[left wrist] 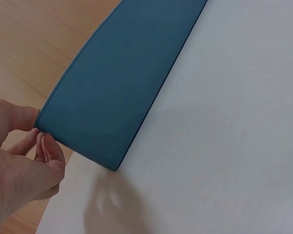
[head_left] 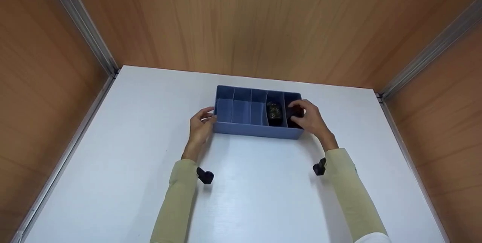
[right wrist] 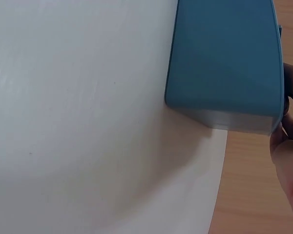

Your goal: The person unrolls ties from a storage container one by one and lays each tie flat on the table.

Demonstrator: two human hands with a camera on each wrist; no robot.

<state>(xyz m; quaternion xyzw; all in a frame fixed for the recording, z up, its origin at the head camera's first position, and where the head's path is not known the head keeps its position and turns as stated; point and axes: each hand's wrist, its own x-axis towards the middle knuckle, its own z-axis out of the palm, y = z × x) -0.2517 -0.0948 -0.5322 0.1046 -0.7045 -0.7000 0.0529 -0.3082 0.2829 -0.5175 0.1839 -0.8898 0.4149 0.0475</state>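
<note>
A blue box with several compartments in a row (head_left: pixel 258 130) stands near the back of the white table. At its left end my left hand (head_left: pixel 199 128) pinches the rim; the left wrist view shows thumb and fingertips at the top corner of the box wall (left wrist: pixel 117 87). My right hand (head_left: pixel 311 119) reaches over the right end, thumb and fingers curled round a dark object (head_left: pixel 294 112) in the rightmost compartment. What kind of object it is I cannot tell. One compartment to the left sits a black item with yellowish marks (head_left: pixel 274 114). In the right wrist view, the box wall (right wrist: pixel 224 58) hides most of the fingers.
The box's three left compartments show bare bottoms. A wooden panel (head_left: pixel 241 24) rises behind the white table (head_left: pixel 263 182), with more panels and metal rails (head_left: pixel 84 28) at both sides. Small black devices (head_left: pixel 205 176) sit at both sleeve cuffs.
</note>
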